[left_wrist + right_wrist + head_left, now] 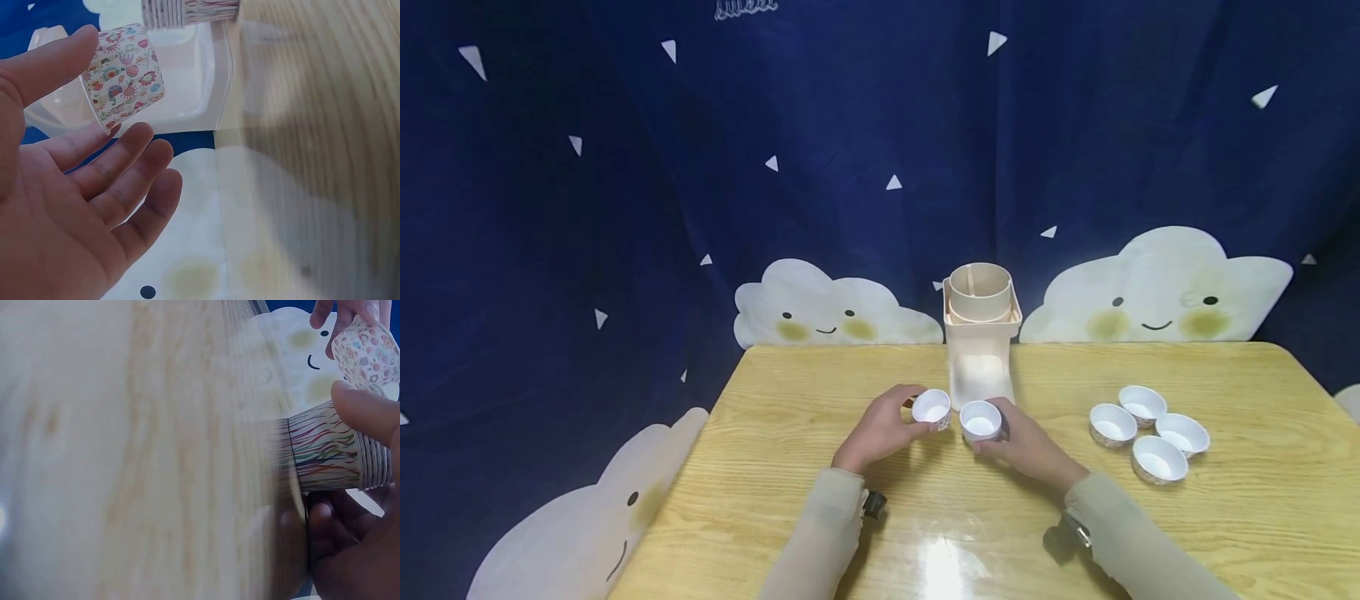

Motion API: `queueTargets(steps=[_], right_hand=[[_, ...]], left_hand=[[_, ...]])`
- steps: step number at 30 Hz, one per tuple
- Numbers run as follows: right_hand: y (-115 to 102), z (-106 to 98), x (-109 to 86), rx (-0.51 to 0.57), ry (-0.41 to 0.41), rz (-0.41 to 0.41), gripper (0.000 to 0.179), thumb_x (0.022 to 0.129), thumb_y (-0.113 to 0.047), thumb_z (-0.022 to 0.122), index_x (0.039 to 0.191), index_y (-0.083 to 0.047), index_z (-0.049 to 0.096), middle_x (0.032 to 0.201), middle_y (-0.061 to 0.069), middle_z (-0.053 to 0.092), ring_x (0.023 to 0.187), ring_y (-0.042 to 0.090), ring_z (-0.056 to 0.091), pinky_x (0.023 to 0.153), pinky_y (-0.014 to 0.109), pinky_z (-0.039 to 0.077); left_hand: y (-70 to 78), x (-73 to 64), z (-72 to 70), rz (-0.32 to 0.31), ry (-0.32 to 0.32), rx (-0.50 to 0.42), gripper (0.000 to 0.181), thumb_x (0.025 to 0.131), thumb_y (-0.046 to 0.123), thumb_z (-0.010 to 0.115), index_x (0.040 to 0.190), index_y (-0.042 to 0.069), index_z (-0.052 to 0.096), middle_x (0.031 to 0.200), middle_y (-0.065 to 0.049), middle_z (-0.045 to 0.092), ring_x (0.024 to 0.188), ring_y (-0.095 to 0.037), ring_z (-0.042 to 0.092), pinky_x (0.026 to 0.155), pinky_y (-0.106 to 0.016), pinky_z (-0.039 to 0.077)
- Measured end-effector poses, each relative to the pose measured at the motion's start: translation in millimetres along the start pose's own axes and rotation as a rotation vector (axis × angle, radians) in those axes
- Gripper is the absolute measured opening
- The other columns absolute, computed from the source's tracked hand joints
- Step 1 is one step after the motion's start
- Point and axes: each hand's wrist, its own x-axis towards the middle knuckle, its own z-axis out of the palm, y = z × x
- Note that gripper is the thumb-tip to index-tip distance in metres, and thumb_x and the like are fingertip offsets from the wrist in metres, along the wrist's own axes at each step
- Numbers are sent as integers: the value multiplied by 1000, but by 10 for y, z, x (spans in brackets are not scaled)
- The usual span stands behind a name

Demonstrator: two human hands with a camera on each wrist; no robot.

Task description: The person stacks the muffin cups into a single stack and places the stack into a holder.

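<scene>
My left hand [886, 425] pinches a single paper baking cup [127, 74] between thumb and forefinger; it has a floral print and a white inside. Its other fingers are spread loosely in the left wrist view. Just to the right, my right hand [1022, 442] grips a nested stack of paper baking cups [328, 450] with colourful wavy stripes, rims up. The stack stands on the table, or very close to it. In the head view the floral cup is tilted slightly and held beside the stack, a small gap between them. Directly behind both hands stands a cream plastic holder [981, 350].
Several white-lined paper cups [1157, 458] with patterned sides stand grouped on the right of the wooden table [760, 500]. A round cream tube [980, 292] sits in the holder's top. A dark blue curtain [850, 108] with white clouds hangs behind the table.
</scene>
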Motion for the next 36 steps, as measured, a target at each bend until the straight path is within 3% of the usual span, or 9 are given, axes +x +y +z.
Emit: queueTargets(steps=[14,23,36], right_hand=[[-22,5,-11,17,-1,-10,61,81,-22,81,129,-1,51,121,13,65,116,31,59,104,49,43],[10,11,-6,11,-1,-11,61,81,-21,80,129,-1,50,124,16,64,119,35,59,106,59,42],[-24,1,7,-5,-6,7,59,81,-21,81,127,-2,51,122,13,65,116,29,60,103,50,45]], left_hand=[[86,40,80,22,-2,-11,53,84,26,79,132,14,61,130,-4,64,111,-22,63,91,-36,53],[201,67,114,52,15,-1,50,83,27,80,129,17,63,126,-2,65,110,-21,63,88,-31,52],[331,123,161,54,-9,30,51,84,28,79,131,17,61,129,-2,65,114,-23,62,92,-29,50]])
